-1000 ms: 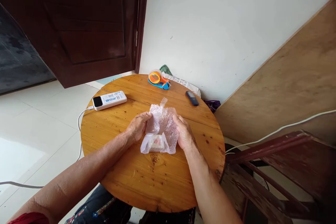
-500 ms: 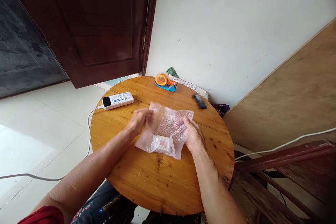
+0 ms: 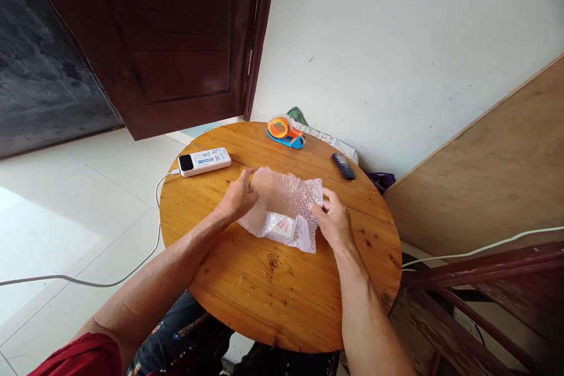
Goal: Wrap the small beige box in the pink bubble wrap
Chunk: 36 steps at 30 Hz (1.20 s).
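Observation:
A sheet of clear bubble wrap (image 3: 286,191) lies spread on the round wooden table (image 3: 282,299). On its near part rests a small white box-like item (image 3: 281,225) with reddish marks, partly covered by the film. My left hand (image 3: 240,195) is closed on the wrap's left edge, thumb and index finger at its far left corner. At the right edge, my right hand (image 3: 333,217) pinches the wrap between thumb and fingers.
A tape dispenser (image 3: 285,131) in orange and blue stands at the table's far side. To the left lies a white power bank (image 3: 205,161) with a cable plugged in. A blurred dark object (image 3: 343,166) sits at the far right, near the wall.
The wrap now lies flatter, its far part lowered toward the table. Both hands still hold its sides, and my right fingers have shifted along the edge. The view has moved slightly.

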Tool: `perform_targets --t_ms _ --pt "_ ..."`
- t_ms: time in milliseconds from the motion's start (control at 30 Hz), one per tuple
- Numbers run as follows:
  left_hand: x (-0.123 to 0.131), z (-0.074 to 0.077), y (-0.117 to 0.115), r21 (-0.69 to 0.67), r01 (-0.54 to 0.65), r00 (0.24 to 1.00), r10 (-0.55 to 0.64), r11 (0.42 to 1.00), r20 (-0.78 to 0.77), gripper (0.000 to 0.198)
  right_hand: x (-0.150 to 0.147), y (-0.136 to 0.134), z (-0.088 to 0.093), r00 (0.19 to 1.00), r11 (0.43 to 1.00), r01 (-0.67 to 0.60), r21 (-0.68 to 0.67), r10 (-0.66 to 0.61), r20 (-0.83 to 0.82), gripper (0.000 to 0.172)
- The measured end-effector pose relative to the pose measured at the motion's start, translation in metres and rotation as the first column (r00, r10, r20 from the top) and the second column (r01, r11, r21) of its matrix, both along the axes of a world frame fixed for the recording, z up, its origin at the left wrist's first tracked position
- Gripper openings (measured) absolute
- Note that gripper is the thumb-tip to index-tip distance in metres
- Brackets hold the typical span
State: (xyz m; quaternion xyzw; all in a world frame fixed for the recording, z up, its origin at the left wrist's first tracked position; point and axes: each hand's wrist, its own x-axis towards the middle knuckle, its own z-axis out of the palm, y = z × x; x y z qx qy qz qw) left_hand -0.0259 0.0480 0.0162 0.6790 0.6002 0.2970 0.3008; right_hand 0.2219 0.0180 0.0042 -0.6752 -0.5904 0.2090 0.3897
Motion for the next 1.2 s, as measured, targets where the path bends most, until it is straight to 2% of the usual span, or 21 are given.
perform_targets --t_ms 100,200,267,367,433,500,600,667,733,833,900,1000,1100,1167,1200 --pt "0.002 -0.005 0.004 0.092 -0.064 0.997 0.067 0.994 -0.024 0.063 -0.001 0.003 -0.001 0.973 0.995 0.098 0.028 -0.101 0.208 0.051" --pt "0.001 -0.005 0.003 0.272 -0.094 0.995 0.100 0.958 -0.010 0.057 -0.001 0.003 -0.001 0.947 0.990 0.138 -0.016 -0.127 0.295 0.053" --pt "0.000 -0.003 -0.001 0.414 -0.021 1.000 0.018 0.910 0.011 0.041 -0.002 0.003 -0.002 0.939 0.989 0.143 -0.037 -0.124 0.322 0.055" --pt "0.000 0.002 -0.011 0.496 0.243 0.962 -0.274 0.834 -0.009 0.026 -0.003 0.002 -0.002 0.928 0.987 0.147 -0.056 -0.118 0.354 0.054" --pt "0.002 0.004 -0.017 0.443 0.413 0.896 -0.441 0.796 -0.043 0.028 -0.004 0.002 -0.001 0.922 0.986 0.155 -0.067 -0.120 0.368 0.053" --pt "0.004 0.006 -0.021 0.359 0.504 0.851 -0.522 0.785 -0.054 0.032 -0.006 0.001 0.001 0.917 0.983 0.165 -0.079 -0.124 0.379 0.052" --pt "0.004 0.014 -0.024 0.289 0.519 0.849 -0.525 0.804 -0.065 0.041 -0.009 0.000 0.005 0.910 0.979 0.177 -0.104 -0.123 0.395 0.049" --pt "0.002 0.024 -0.029 0.291 0.515 0.857 -0.493 0.806 -0.151 0.046 -0.011 0.000 0.007 0.908 0.973 0.188 -0.131 -0.122 0.401 0.049" --pt "0.000 0.036 -0.038 0.305 0.550 0.832 -0.477 0.777 -0.285 0.049 -0.012 -0.001 0.009 0.907 0.966 0.206 -0.156 -0.128 0.401 0.050" --pt "0.000 0.049 -0.064 0.251 0.672 0.726 -0.554 0.696 -0.407 0.047 -0.012 -0.001 0.010 0.903 0.962 0.217 -0.166 -0.133 0.409 0.053" --pt "0.002 0.048 -0.084 0.195 0.752 0.641 -0.630 0.630 -0.438 0.041 -0.011 -0.002 0.009 0.898 0.963 0.218 -0.159 -0.133 0.420 0.054" --pt "0.004 0.038 -0.109 0.068 0.837 0.502 -0.713 0.542 -0.489 0.039 -0.010 -0.003 0.008 0.891 0.965 0.223 -0.138 -0.144 0.431 0.056" --pt "0.002 0.031 -0.117 0.021 0.848 0.472 -0.736 0.530 -0.486 0.034 -0.009 -0.005 0.008 0.886 0.965 0.232 -0.125 -0.157 0.436 0.056" --pt "0.001 0.033 -0.114 0.019 0.839 0.493 -0.745 0.544 -0.450 0.031 -0.009 -0.006 0.009 0.885 0.964 0.231 -0.132 -0.151 0.440 0.055" --pt "0.001 0.035 -0.112 0.026 0.819 0.524 -0.730 0.573 -0.439 0.030 -0.009 -0.006 0.009 0.884 0.964 0.228 -0.136 -0.147 0.443 0.054"
